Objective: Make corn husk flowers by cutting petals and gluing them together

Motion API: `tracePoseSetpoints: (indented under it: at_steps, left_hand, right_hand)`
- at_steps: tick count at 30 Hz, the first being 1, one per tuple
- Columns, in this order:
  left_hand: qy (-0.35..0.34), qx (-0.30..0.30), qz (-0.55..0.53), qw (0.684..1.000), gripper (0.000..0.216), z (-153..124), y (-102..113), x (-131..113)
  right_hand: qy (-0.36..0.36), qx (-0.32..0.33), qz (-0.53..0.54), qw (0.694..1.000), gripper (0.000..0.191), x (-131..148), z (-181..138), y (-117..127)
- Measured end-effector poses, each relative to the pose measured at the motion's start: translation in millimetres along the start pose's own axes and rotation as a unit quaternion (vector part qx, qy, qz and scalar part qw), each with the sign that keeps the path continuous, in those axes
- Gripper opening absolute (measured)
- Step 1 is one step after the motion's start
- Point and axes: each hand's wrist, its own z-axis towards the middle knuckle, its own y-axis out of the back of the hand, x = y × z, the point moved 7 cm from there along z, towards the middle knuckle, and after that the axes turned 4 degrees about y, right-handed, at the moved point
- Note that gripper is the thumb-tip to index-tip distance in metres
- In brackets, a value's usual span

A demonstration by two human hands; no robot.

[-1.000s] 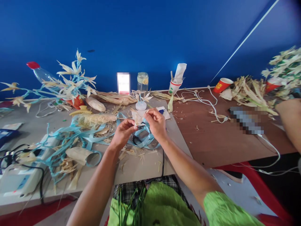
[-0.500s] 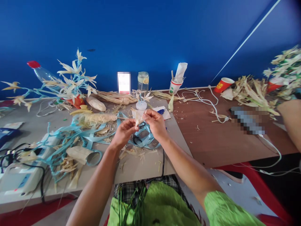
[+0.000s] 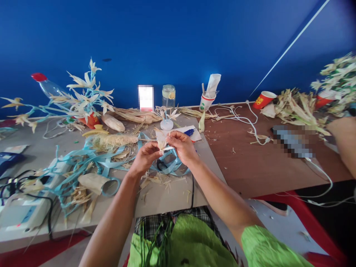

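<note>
Between my two hands is a pale piece of corn husk (image 3: pixel 161 138), spread upward like a small fan. My left hand (image 3: pixel 147 155) pinches its lower end with thumb and forefinger. The fingers of my right hand (image 3: pixel 182 146) are closed on its right edge. Just beyond stands a small husk flower (image 3: pixel 167 114) on a round white base (image 3: pixel 167 125). Under my hands lie coils of light blue ribbon (image 3: pixel 174 163) and a dark loop (image 3: pixel 161 165), perhaps a scissors handle, partly hidden. A stripped corn cob (image 3: pixel 119 139) with silk lies left of my left hand.
Husk flowers on blue stems (image 3: pixel 86 83) stand at the left. A ribbon roll (image 3: pixel 110 186), tangled ribbon and a white power strip (image 3: pixel 23 211) lie nearer. At the back are a lidded jar (image 3: pixel 168 95) and a cup (image 3: pixel 207 102). A phone (image 3: pixel 292 141) and a person's arm (image 3: pixel 343 144) are right.
The husk piece has turned and now spreads wider between my fingers. My right hand has shifted slightly down and left along it; my left hand stays almost in place.
</note>
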Motion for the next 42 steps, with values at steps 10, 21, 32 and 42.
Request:
tracePoseSetpoints:
  at_steps: [10, 21, 32, 42]
  left_hand:
    - [-0.004, 0.008, 0.005, 1.0, 0.025, 1, -1, -2]
    - [0.009, -0.031, -0.005, 0.999, 0.027, 0, 3, 0]
    - [-0.005, -0.071, -0.024, 0.997, 0.029, 2, 12, 0]
    - [-0.021, -0.06, -0.024, 0.998, 0.029, -1, 10, -5]
  right_hand:
    - [-0.005, -0.004, -0.01, 1.0, 0.029, 4, -1, -2]
    - [0.023, -0.095, -0.012, 0.995, 0.031, 13, 8, 22]
    - [0.024, -0.019, -0.157, 0.987, 0.028, 13, 7, 14]
    - [0.042, 0.107, -0.263, 0.958, 0.013, 18, 2, -27]
